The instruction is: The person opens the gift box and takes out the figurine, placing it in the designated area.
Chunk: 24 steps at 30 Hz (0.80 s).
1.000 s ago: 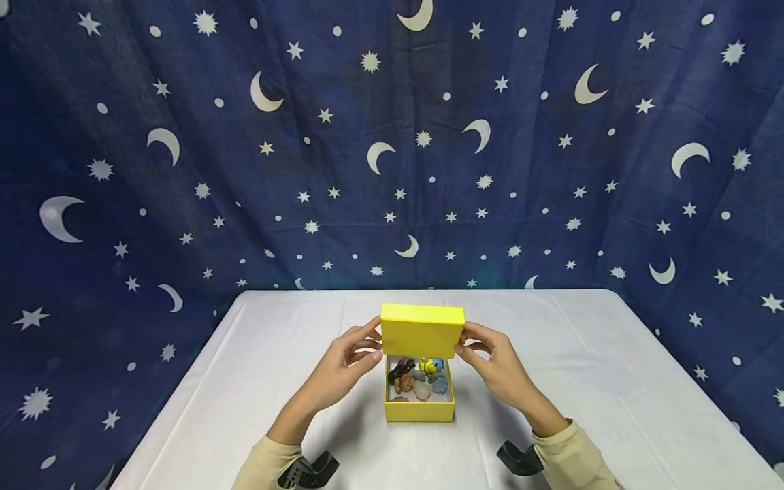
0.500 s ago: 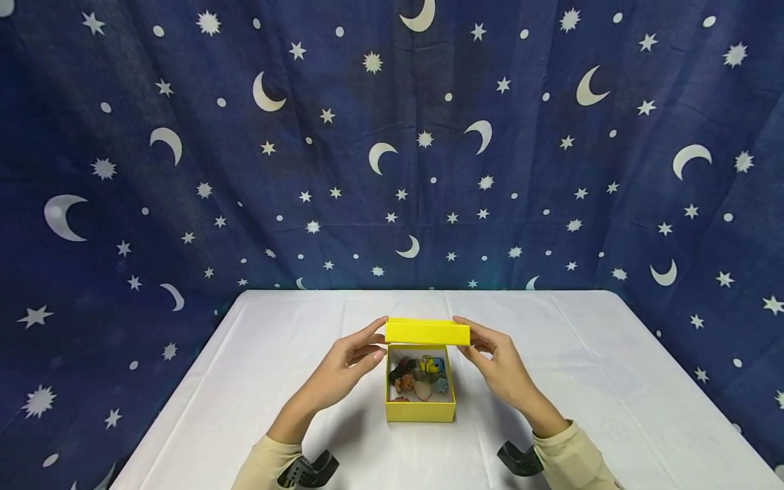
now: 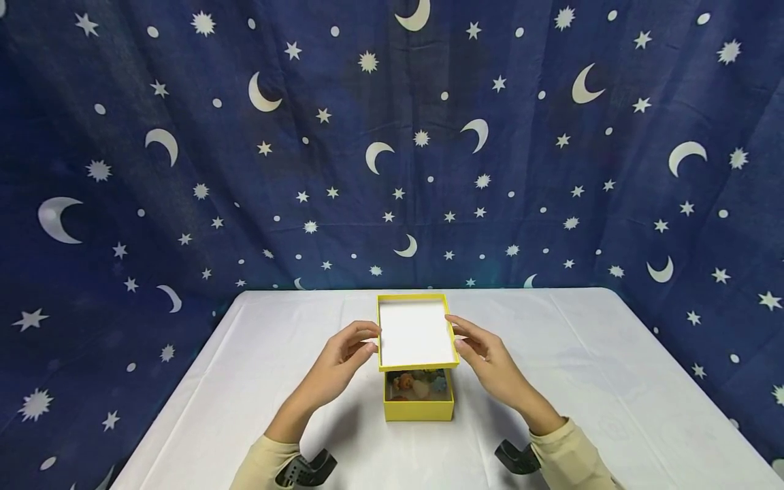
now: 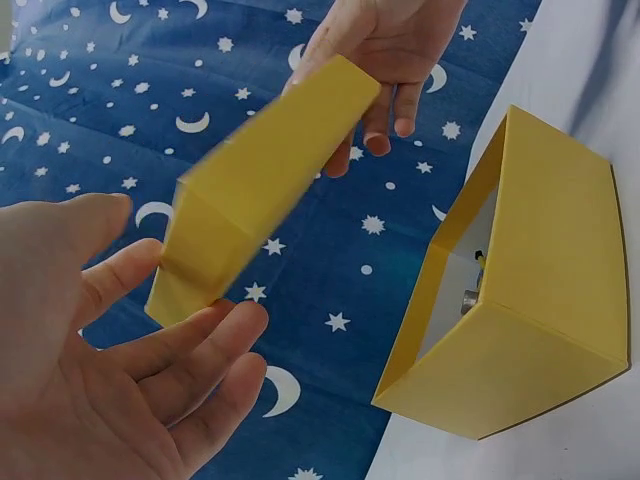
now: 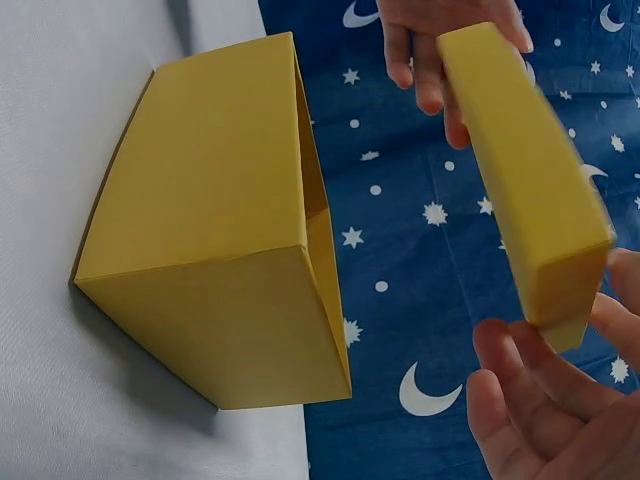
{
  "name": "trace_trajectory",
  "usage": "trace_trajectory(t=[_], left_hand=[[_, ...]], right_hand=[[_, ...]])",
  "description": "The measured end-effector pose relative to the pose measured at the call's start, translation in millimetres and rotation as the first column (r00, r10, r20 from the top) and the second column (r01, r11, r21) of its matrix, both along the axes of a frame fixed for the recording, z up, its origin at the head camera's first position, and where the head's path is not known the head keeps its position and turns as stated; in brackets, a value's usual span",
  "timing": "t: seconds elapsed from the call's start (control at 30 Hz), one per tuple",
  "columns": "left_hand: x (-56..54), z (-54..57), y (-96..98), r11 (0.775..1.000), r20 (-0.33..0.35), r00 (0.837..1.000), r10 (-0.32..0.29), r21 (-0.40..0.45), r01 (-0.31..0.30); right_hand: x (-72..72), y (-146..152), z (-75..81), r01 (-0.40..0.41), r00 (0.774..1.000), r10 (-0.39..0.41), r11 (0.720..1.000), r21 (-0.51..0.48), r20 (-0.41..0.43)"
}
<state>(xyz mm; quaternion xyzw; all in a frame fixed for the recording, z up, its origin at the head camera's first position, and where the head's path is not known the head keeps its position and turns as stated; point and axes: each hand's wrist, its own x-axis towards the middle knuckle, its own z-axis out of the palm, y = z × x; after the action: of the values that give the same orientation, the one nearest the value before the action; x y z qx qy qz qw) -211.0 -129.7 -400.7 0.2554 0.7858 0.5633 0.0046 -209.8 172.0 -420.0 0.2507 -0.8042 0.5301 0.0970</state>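
Note:
A yellow box lid point(image 3: 416, 333) hangs tilted above a yellow box point(image 3: 419, 411), its white inner face toward the head camera. My left hand point(image 3: 333, 364) holds the lid by its left side with the fingertips. At the opposite side, the fingers and thumb of my right hand point(image 3: 493, 364) hold it too. Through the box's open top show an orange-brown figurine point(image 3: 403, 381), a pale stone-like piece point(image 3: 420, 389) and a light blue piece point(image 3: 439, 384). The lid hides the rear of the contents. Both wrist views show the lid point(image 4: 265, 170) slightly blurred, apart from the box point(image 5: 200, 180).
The box stands on a white-covered table point(image 3: 294, 327). Behind it hangs a dark blue curtain point(image 3: 343, 163) patterned with moons and stars. Black wrist devices point(image 3: 517, 457) sit at both beige sleeves point(image 3: 569, 452).
The lid has turned over between my hands: its yellow outside faced the head camera, then its narrow side, now its white inside. My hands and the box have stayed nearly in place.

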Motion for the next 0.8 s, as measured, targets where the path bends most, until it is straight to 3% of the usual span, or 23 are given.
trace_trajectory(t=[0.37,0.8], left_hand=[[-1.1,-1.4,-0.4,0.999,-0.034,0.999,0.010,-0.044,-0.012],[-1.1,6.5,-9.2,0.998,0.077,0.996,-0.040,-0.043,0.043]], right_hand=[[4.4,-3,2.7,0.000,1.000,0.000,1.000,0.029,0.013],[3.9,-6,-0.4,-0.030,0.999,0.030,0.999,0.020,0.010]])
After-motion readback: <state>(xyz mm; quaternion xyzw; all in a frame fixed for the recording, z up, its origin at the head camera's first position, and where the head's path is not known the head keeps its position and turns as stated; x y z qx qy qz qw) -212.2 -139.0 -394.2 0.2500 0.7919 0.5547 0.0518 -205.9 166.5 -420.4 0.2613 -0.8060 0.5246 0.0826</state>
